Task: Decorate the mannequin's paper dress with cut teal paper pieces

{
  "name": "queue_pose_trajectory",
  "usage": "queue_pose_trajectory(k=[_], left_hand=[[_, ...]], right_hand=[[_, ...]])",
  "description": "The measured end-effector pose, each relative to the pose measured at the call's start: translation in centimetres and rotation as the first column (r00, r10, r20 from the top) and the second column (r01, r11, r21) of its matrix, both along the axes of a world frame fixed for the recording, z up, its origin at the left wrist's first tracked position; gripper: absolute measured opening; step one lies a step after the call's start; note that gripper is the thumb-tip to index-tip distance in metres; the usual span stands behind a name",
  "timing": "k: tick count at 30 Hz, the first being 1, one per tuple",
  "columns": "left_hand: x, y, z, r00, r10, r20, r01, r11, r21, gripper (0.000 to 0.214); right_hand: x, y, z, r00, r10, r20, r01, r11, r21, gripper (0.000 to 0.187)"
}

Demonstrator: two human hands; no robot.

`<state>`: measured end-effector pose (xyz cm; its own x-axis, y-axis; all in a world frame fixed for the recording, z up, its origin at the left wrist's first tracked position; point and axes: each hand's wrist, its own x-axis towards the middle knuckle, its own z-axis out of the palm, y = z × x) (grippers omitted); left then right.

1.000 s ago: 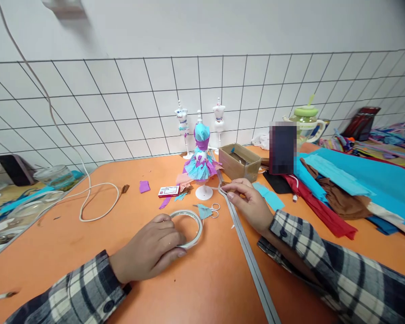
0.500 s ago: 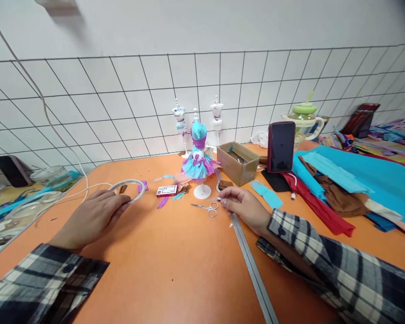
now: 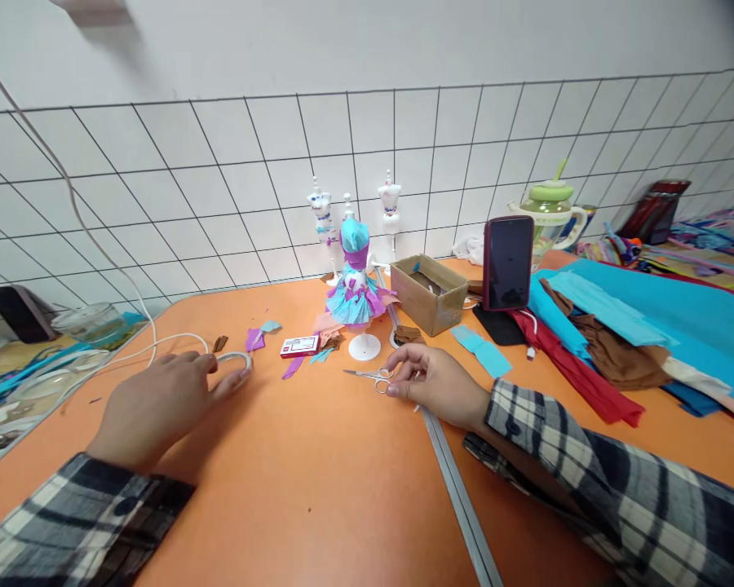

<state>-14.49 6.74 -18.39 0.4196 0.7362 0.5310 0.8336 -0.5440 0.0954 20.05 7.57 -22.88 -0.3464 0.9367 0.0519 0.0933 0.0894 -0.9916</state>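
Observation:
My left hand [image 3: 159,399] is at the left of the orange table, its thumb and index finger on the rim of a narrow white roll of tape [image 3: 245,357]. Small silver scissors [image 3: 367,374] lie at the middle, blades pointing left. The thumb and fingertips of my right hand [image 3: 434,381] close around their loop handles and partly cover them. Just behind stands a small white dress form [image 3: 355,281] on a round base, wearing a blue and purple crepe-paper skirt, a purple band and a blue top piece.
Behind are more small dress forms [image 3: 390,208] and a cardboard box [image 3: 431,297]. A red-and-white small box [image 3: 299,346] lies among paper scraps. Grey strips [image 3: 458,489] run under my right hand. A phone [image 3: 509,262] stands near folded coloured paper [image 3: 624,359]. A white cable [image 3: 122,273] hangs left.
My right hand has moved slightly left and down onto the scissors' handles. The roll of tape in my left hand has come lower, and its fingers have spread a little. The view shifted slightly.

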Motion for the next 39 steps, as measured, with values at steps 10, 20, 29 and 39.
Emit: queue_pose_trajectory(k=[10,20,29,39], left_hand=[[15.4,-0.9,-1.3,0.934,-0.162,0.320,0.316,0.794,-0.520,0.018],[14.9,0.2,-5.1,0.801,0.056,0.597,0.396,0.697,-0.598,0.017],[15.5,-0.7,-4.7,0.905,-0.131,0.405,0.316,0.846,-0.431,0.013],[16.1,-1.2,-3.9,0.695,0.132,0.707,0.406,0.740,-0.537,0.017]], right_hand=[[0.2,-0.4,0.1,0.987,0.145,0.066,-0.144,0.989,-0.027,0.043],[1.6,1.4,0.1,0.912,-0.170,0.374,0.019,0.926,0.376,0.023],[0.5,0.0,-0.9,0.847,-0.183,0.499,-0.197,0.764,0.615,0.003],[-0.8,-2.7,0.7,0.879,-0.195,0.434,-0.326,0.418,0.848,0.014]])
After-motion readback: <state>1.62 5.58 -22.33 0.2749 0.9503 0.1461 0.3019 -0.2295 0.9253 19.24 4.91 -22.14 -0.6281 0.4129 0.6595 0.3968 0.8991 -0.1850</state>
